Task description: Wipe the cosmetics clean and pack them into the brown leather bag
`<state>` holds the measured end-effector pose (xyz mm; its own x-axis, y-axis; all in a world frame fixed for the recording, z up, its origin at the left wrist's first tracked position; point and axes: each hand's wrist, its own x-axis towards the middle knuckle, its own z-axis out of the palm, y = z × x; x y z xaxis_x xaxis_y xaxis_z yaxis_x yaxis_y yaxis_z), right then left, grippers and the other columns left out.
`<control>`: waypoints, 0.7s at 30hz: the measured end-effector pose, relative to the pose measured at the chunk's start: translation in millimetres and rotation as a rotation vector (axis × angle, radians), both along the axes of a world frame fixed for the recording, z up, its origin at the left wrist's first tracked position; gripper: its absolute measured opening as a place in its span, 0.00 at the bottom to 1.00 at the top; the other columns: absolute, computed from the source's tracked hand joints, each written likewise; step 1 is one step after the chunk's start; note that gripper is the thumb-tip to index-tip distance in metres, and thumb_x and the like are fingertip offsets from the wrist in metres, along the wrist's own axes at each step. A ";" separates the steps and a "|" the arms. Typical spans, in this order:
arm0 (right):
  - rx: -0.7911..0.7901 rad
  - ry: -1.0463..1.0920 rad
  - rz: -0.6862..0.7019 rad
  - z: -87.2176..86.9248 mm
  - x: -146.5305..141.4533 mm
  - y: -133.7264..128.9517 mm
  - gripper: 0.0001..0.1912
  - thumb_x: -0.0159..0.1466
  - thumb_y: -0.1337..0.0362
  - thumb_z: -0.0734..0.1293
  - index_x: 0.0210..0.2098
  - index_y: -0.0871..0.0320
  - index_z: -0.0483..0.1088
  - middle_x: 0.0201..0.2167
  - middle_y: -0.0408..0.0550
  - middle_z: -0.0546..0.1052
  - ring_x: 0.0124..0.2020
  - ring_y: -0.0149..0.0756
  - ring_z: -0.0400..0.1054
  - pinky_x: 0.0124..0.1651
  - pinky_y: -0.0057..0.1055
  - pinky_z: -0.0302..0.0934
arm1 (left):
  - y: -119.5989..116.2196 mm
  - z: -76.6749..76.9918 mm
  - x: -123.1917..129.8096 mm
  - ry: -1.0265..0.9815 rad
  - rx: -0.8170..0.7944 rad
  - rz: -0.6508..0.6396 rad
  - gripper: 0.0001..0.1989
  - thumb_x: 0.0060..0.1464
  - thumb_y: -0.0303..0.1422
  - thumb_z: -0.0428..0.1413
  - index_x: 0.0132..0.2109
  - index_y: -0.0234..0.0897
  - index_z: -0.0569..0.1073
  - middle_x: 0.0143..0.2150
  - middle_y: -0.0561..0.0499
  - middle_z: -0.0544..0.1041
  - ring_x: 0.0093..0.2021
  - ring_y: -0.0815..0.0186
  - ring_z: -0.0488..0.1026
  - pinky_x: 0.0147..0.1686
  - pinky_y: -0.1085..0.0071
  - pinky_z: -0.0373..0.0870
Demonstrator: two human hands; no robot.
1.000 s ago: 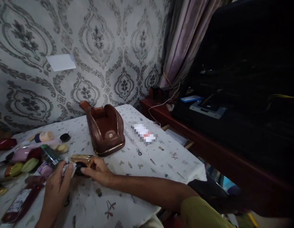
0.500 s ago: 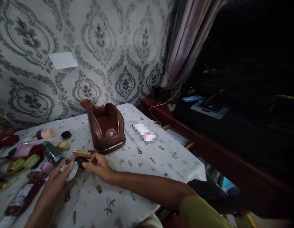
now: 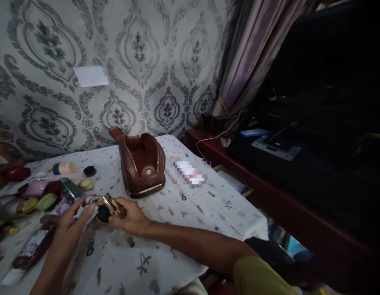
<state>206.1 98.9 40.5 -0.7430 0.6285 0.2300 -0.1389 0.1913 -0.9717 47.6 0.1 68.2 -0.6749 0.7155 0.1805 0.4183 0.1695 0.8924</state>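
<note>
My right hand [image 3: 130, 215] is closed round a small container with a gold cap [image 3: 110, 204] and a dark round part [image 3: 103, 213], low in the middle left. Just left of it, my left hand [image 3: 73, 219] pinches a white crumpled tissue or cloth [image 3: 89, 205] that touches the container. Beyond my hands stands a brown leather bag [image 3: 142, 168], its zip open and its inside bare to view. A green bottle [image 3: 69, 190] lies beside my left hand's fingers.
Several bottles and jars crowd the left, among them a dark red bottle [image 3: 32, 248] and a black lid [image 3: 89, 170]. A blurred-out flat object [image 3: 190, 173] lies right of the bag on the patterned cloth [image 3: 165, 262]. A dark red desk [image 3: 269, 184] stands at right.
My right hand has turned the container, so its gold cap now tilts upward. The view has shifted slightly, moving the bag and wall a little to the right.
</note>
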 end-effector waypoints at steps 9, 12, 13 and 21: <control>0.040 -0.056 -0.064 9.9 -0.4 -5.5 0.13 0.56 0.62 0.68 0.25 0.55 0.57 0.20 0.34 0.59 0.23 0.26 0.52 0.27 0.24 0.48 | -1.8 -4.6 18.0 0.612 0.051 -0.185 0.23 0.64 0.45 0.44 0.52 0.35 0.73 0.51 0.41 0.77 0.53 0.52 0.72 0.57 0.56 0.66; 0.090 -0.041 -0.065 11.1 -1.1 -8.4 0.12 0.56 0.63 0.68 0.25 0.55 0.57 0.21 0.34 0.60 0.23 0.26 0.52 0.27 0.24 0.48 | -3.7 -8.0 26.0 0.788 0.108 -0.199 0.20 0.66 0.38 0.43 0.58 0.35 0.70 0.53 0.41 0.75 0.54 0.54 0.71 0.58 0.56 0.64; 0.115 -0.041 -0.062 11.4 -1.3 -8.9 0.12 0.56 0.64 0.68 0.25 0.55 0.57 0.21 0.34 0.60 0.24 0.27 0.53 0.28 0.25 0.49 | -4.3 -8.1 28.4 0.839 0.134 -0.201 0.20 0.67 0.36 0.43 0.59 0.35 0.69 0.54 0.40 0.74 0.54 0.54 0.70 0.57 0.57 0.64; 0.268 -0.052 -0.125 7.6 2.5 -5.2 0.13 0.54 0.68 0.69 0.24 0.55 0.59 0.25 0.37 0.62 0.28 0.30 0.57 0.35 0.27 0.54 | -4.4 -5.5 31.0 0.983 0.197 -0.294 0.19 0.65 0.30 0.46 0.60 0.39 0.69 0.55 0.41 0.74 0.55 0.55 0.71 0.57 0.59 0.63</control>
